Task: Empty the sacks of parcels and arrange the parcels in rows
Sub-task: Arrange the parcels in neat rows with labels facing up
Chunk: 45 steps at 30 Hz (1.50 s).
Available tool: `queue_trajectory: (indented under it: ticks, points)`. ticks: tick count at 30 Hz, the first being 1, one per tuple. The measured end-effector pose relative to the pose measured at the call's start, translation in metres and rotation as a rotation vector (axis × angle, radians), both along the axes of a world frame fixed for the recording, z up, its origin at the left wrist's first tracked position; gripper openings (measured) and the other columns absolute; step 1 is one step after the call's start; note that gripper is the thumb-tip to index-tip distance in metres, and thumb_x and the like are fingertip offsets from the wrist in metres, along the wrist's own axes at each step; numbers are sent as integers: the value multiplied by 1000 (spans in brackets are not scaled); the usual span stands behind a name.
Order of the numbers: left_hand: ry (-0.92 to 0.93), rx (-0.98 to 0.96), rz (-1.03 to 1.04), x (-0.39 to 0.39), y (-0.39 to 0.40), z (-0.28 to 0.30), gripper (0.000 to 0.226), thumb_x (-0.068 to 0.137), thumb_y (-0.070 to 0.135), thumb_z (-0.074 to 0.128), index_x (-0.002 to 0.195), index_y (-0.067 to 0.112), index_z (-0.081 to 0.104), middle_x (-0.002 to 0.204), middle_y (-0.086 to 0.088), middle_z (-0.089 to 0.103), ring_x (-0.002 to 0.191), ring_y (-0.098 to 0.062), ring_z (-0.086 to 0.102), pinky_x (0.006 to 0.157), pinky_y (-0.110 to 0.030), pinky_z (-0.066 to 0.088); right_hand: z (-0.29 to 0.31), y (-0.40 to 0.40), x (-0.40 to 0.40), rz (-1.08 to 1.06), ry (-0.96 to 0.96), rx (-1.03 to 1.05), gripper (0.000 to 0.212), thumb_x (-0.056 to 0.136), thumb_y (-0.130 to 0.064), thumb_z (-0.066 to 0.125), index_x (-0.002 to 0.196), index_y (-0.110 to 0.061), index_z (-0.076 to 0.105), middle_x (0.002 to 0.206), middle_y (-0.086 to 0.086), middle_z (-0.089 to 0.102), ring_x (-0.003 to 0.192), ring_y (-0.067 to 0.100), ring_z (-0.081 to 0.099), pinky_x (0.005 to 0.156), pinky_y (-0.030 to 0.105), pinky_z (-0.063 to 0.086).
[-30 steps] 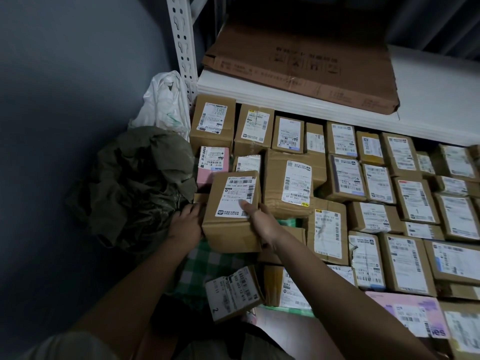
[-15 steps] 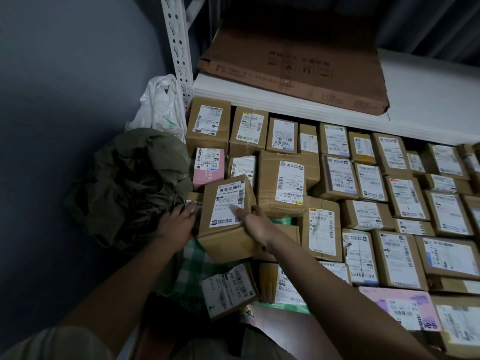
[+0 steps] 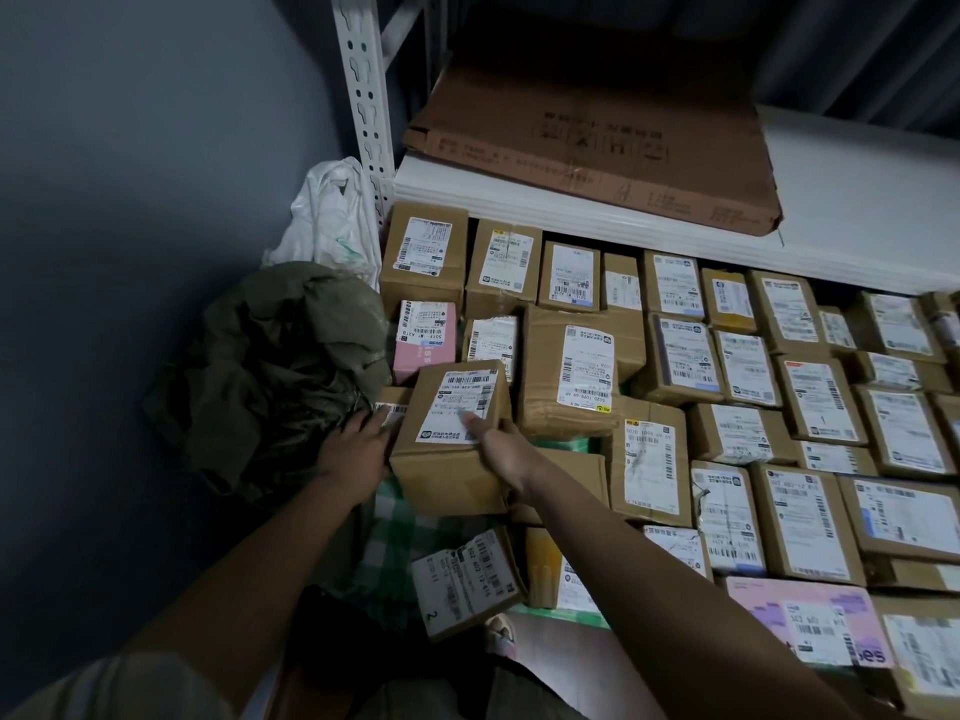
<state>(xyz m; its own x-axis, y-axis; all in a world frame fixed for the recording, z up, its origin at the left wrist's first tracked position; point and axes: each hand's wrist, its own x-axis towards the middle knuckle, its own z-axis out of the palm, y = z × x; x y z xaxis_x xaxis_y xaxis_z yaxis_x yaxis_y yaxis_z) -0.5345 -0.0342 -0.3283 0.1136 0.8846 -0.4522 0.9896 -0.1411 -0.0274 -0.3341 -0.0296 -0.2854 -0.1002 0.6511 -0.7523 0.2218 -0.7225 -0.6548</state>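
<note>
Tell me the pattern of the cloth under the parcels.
Green-and-white checked cloth, clearest in the head view below the held cardboard parcel.

Brown parcels (image 3: pixel 810 402) with white labels; pink parcel (image 3: pixel 423 350); olive sack (image 3: pixel 280 371); green-checked cloth (image 3: pixel 387 543).

Dozens of labelled parcels (image 3: pixel 691 356), two pink; one green sack (image 3: pixel 280 376); one white bag (image 3: pixel 332 220).
</note>
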Motion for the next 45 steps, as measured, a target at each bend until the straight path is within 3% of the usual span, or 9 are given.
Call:
queue_trajectory:
  ticks: [3, 6, 11, 17, 23, 28, 33, 38, 45]
  points:
    - [-116, -23, 52, -2, 0, 3, 68, 95, 25, 50, 153, 28, 17, 161, 4, 8, 147, -23, 10, 117, -34, 21, -10, -1, -1, 3, -18, 22, 91, 79, -72, 56, 152, -27, 26, 140, 6, 53, 118, 28, 57, 100, 41, 46]
    - [-510, -13, 158, 1, -1, 17, 65, 92, 6, 52, 151, 19, 27, 156, 0, 26, 143, -25, 25, 111, -22, 23, -14, 2, 0, 14, -49, 31, 104, 64, -82, 54, 151, -30, 30, 140, 3, 54, 123, 28, 54, 108, 46, 40]
    - [-941, -253, 390, 14, -5, 30, 80, 90, -10, 51, 153, 24, 16, 147, -3, 42, 117, -8, 49, 90, -12, 39, -3, 8, 2, 99, -206, 127, 38, 96, -34, 52, 127, -12, 54, 133, 8, 59, 117, 28, 56, 102, 39, 44]
    - [-703, -306, 181, 33, -10, 24, 102, 86, 23, 67, 153, 26, -9, 159, 8, 5, 140, -15, 24, 110, -32, 34, -10, 7, 2, 198, -442, 229, 41, 99, -23, 53, 135, -9, 40, 132, 14, 56, 118, 32, 55, 93, 37, 45]
    - [-393, -98, 96, 46, -11, 17, 97, 81, 45, 71, 152, 21, 9, 155, -6, 13, 143, -27, 6, 113, -40, 22, -22, 4, 6, 395, -664, 306, 69, 94, -19, 60, 150, -13, 21, 129, 16, 57, 114, 32, 59, 93, 39, 49]
    - [-324, -180, -35, 54, -4, 12, 108, 78, 51, 71, 154, 24, 0, 159, 1, -19, 146, -22, -18, 119, -51, 12, -25, 7, 13, 576, -790, 370, 73, 95, -28, 59, 153, -15, 17, 145, 18, 37, 124, 35, 49, 97, 41, 46]
    - [-288, -130, -86, 70, -3, 5, 99, 81, 44, 71, 154, 26, 6, 160, 3, -15, 147, -24, -13, 117, -54, 16, -28, 3, 29, 825, -990, 505, 69, 98, -35, 51, 152, -8, 18, 149, 17, 33, 133, 35, 35, 101, 42, 40]
    - [-252, -83, -115, 72, 1, 11, 98, 78, 47, 72, 153, 23, 13, 161, 1, -6, 147, -27, -3, 118, -46, 16, -21, -5, 74, 821, -721, 771, 70, 91, -45, 59, 151, -23, 30, 146, 7, 37, 130, 29, 38, 103, 37, 35]
    - [-172, -54, -154, 84, 1, 13, 92, 76, 43, 74, 147, 15, 22, 159, -10, 4, 144, -33, 8, 114, -45, 25, -36, -8, 143, 1114, -849, 495, 115, 73, -52, 76, 156, -26, 1, 162, 5, 3, 148, 30, 3, 117, 50, 9]
